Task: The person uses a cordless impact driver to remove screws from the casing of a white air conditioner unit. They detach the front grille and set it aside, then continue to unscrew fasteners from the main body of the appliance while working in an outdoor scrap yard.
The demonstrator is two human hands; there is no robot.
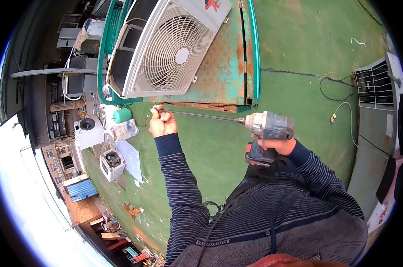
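Observation:
In my right hand [279, 144] is a worn cordless impact driver [271, 124], gripped by its handle, with a dark battery at the base. From its chuck a long thin driver bit [201, 116] runs left. My left hand [164, 126] is closed, thumb and fingers pinching the bit's far end; the tip itself is mostly hidden. Just beyond that hand, a white air conditioner outdoor unit [203, 22] with a round fan grille rests on a rusty green metal cart [223, 71]. The bit lies on the near side of the cart's edge, apart from the unit.
Green floor [299, 40] surrounds the cart. On the left stand a white washing machine [87, 131], a green cylinder [122, 115] and a white open-topped box [112, 164]. To the right, loose cables [337, 113] lie near a grey cabinet with a wire grille [374, 84].

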